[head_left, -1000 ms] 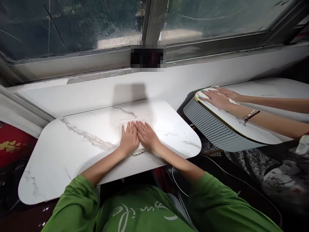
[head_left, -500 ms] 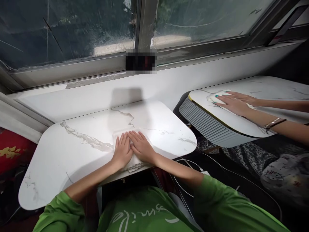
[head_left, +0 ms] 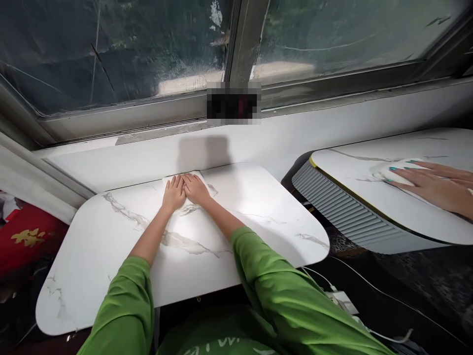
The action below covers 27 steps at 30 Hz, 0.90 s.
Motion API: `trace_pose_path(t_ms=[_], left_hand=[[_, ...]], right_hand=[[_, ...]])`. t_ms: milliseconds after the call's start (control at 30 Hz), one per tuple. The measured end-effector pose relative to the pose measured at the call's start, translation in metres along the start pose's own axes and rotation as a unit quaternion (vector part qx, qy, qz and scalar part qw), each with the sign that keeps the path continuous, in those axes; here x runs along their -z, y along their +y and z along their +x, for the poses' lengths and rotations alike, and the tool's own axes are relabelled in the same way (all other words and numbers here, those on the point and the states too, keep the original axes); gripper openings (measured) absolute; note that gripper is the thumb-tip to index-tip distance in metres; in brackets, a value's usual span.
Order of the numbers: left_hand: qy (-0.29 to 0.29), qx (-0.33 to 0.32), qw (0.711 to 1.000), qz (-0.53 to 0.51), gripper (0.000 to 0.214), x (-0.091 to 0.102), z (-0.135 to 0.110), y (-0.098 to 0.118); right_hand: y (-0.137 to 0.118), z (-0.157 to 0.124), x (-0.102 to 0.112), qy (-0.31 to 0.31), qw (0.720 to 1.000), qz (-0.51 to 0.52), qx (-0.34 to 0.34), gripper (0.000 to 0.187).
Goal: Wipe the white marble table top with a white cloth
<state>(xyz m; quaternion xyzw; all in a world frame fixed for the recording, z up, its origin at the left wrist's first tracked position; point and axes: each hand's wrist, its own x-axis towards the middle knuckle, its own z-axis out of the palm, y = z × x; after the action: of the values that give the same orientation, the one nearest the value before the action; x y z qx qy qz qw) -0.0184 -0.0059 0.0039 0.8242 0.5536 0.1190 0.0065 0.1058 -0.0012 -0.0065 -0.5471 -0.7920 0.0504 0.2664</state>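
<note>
A white cloth (head_left: pixel 190 206) lies flat at the back edge of the white marble-patterned tabletop (head_left: pixel 121 236), by the wall. My left hand (head_left: pixel 174 193) rests palm down on the cloth's left part, its fingers stretched toward the wall. Close beside it, my right hand (head_left: pixel 195 188) presses flat on the same cloth with fingers extended. The two hands touch or nearly touch at the thumbs. Much of the cloth is hidden beneath them.
On the right stands a second marble-patterned table (head_left: pixel 354 172) with a ribbed side. Another person's hands (head_left: pixel 432 182) lie on a white cloth (head_left: pixel 391 170) there. A window (head_left: pixel 148 44) rises behind the wall. White cables (head_left: pixel 369 286) hang at lower right; red fabric (head_left: pixel 29 236) is at left.
Both my hands and the cloth have slid away from me, from the table's front edge to its back edge. The other person's hands and cloth appear farther right as the view shifts.
</note>
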Motion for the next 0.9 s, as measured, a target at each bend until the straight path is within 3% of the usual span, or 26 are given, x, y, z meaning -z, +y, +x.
trace_pose_path(t_ms=[167,267,333,533,633,767,900], left_hand=[[-0.014,0.005,1.0,-0.004,0.052,0.0,-0.004,0.005],[-0.015,0.015,1.0,0.01,0.052,0.003,-0.031,0.012],[-0.015,0.004,0.999,0.03,0.053,0.006,-0.065,0.018],[0.013,-0.071,0.995,0.065,0.057,0.025,-0.203,0.042],[0.012,-0.072,0.995,0.063,0.057,0.032,-0.24,0.049],[-0.015,-0.042,0.998,0.049,0.058,0.034,-0.235,0.037],[-0.026,-0.001,0.999,0.04,0.057,0.033,-0.187,-0.001]], right_hand=[[0.002,-0.004,0.002,-0.012,1.0,0.027,-0.009,0.054],[-0.009,-0.026,0.007,-0.034,0.999,0.029,-0.002,0.052],[-0.025,-0.054,0.011,-0.042,0.999,0.023,0.018,0.051],[-0.088,-0.171,0.029,-0.041,0.994,0.022,0.097,0.053],[-0.105,-0.2,0.035,-0.055,0.991,0.033,0.114,0.055],[-0.109,-0.183,0.029,-0.076,0.988,0.055,0.123,0.057],[-0.105,-0.122,0.007,-0.096,0.989,0.098,0.06,0.052]])
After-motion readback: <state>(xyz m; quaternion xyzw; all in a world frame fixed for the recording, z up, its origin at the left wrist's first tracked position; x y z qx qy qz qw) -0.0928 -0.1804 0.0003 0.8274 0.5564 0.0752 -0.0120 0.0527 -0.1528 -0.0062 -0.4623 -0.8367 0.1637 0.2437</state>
